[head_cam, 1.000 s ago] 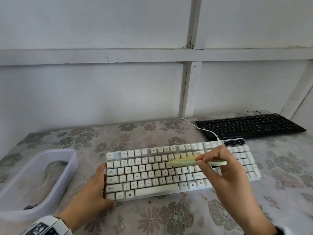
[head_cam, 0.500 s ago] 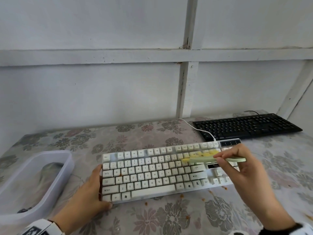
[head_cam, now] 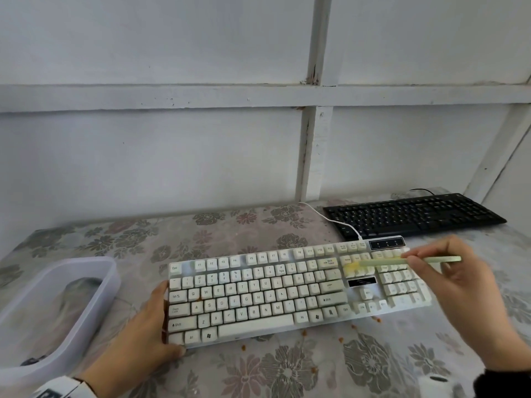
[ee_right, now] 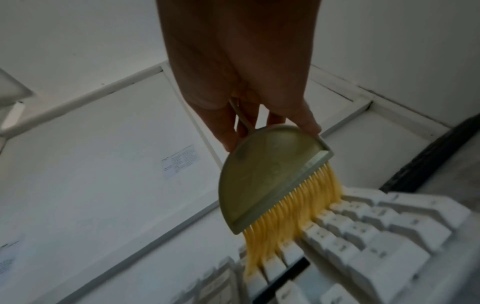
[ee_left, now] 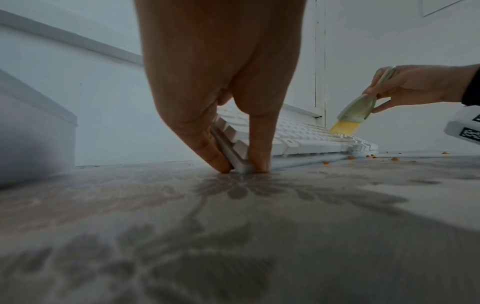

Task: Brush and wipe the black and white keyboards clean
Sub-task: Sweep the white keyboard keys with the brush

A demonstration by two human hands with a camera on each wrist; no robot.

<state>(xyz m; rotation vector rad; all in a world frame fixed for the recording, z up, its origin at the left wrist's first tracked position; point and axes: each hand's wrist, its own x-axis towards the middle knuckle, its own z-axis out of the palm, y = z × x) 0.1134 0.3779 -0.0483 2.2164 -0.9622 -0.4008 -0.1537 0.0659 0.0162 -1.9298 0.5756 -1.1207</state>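
Observation:
A white keyboard (head_cam: pixel 258 294) lies across the middle of the flowered table. My left hand (head_cam: pixel 149 334) grips its near left corner, thumb and fingers either side of the edge (ee_left: pixel 241 162). My right hand (head_cam: pixel 448 285) pinches the handle of a pale green brush (head_cam: pixel 402 261). Its yellow bristles (ee_right: pixel 288 222) press on the keys left of the number pad. The brush (ee_left: pixel 355 111) leans over the far keys in the left wrist view. A black keyboard (head_cam: pixel 411 214) lies at the back right by the wall.
A clear plastic tub (head_cam: pixel 51 314) stands at the left with something dark inside. Orange crumbs (head_cam: pixel 342 337) are scattered on the tablecloth in front of the white keyboard. A white cable (head_cam: pixel 330 222) runs from it toward the wall. Walls close the back and right.
My right hand has swept the brush rightward along the upper key rows, from the middle to beside the number pad. More crumbs lie in front. My left hand keeps its hold.

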